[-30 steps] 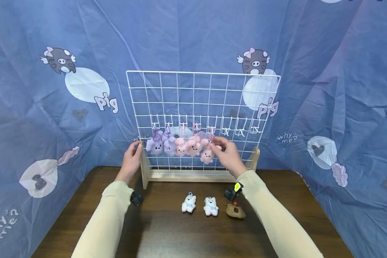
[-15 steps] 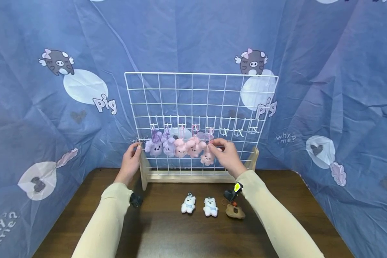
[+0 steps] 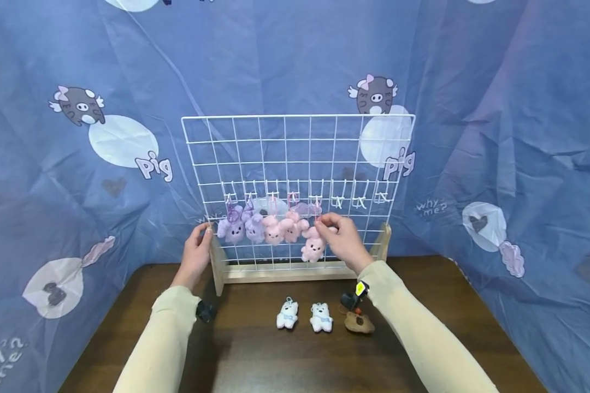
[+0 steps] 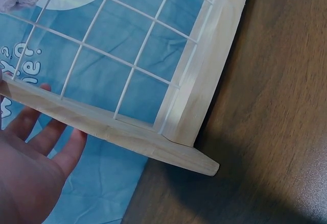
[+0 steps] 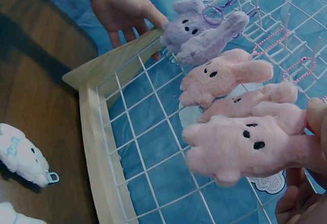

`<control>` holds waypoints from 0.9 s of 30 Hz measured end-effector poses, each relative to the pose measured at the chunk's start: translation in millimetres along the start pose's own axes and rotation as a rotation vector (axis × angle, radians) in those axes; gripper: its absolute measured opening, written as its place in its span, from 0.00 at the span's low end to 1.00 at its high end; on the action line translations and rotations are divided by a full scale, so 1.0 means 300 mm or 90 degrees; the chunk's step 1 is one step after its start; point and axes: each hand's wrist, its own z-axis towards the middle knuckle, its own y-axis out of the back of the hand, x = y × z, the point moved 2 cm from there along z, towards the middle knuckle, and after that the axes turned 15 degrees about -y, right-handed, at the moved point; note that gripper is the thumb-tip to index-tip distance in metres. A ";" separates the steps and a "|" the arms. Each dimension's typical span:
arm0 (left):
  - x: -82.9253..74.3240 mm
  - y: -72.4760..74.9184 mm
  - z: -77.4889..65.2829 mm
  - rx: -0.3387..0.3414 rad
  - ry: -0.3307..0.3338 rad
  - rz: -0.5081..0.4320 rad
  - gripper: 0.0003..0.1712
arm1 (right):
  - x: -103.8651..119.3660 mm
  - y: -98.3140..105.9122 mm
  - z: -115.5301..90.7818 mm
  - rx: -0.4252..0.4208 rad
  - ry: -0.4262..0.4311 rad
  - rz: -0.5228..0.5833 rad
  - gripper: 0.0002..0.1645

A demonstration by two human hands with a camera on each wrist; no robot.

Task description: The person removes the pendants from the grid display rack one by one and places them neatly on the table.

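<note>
My left hand (image 3: 195,255) holds the wooden side post (image 3: 217,265) of a white wire grid rack. In the left wrist view its fingers (image 4: 70,152) reach behind that post. With my right hand (image 3: 345,241) I pinch a pink plush bunny keychain (image 3: 313,249) near its top, below a hook on the grid. The right wrist view shows this bunny's face and body up close; the fingers partly hide its upper end. To its left hang two more pink bunnies (image 3: 273,231) and two purple plush keychains (image 3: 234,232), on hooks by chains and rings.
Several bare white hooks (image 3: 359,202) are on the grid's right side. On the brown table (image 3: 255,360) lie two white plush bears (image 3: 287,315) with blue bows and a brown plush keychain (image 3: 359,323), near my right wrist. Blue printed cloth (image 3: 255,65) hangs behind.
The rack sits slightly lower and further left in the head view, as does the backdrop. The pinched pink bunny hangs a little lower, farther from its neighbour. My left hand keeps its hold.
</note>
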 end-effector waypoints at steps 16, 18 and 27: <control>0.005 0.018 -0.016 -0.013 0.005 0.000 0.27 | 0.003 -0.013 -0.010 0.000 0.038 -0.001 0.11; 0.003 0.016 -0.015 -0.009 0.004 -0.001 0.28 | 0.005 -0.008 -0.012 -0.003 0.039 0.000 0.11; 0.005 0.000 0.002 -0.002 0.008 -0.005 0.27 | 0.025 0.014 -0.022 -0.012 0.038 -0.006 0.11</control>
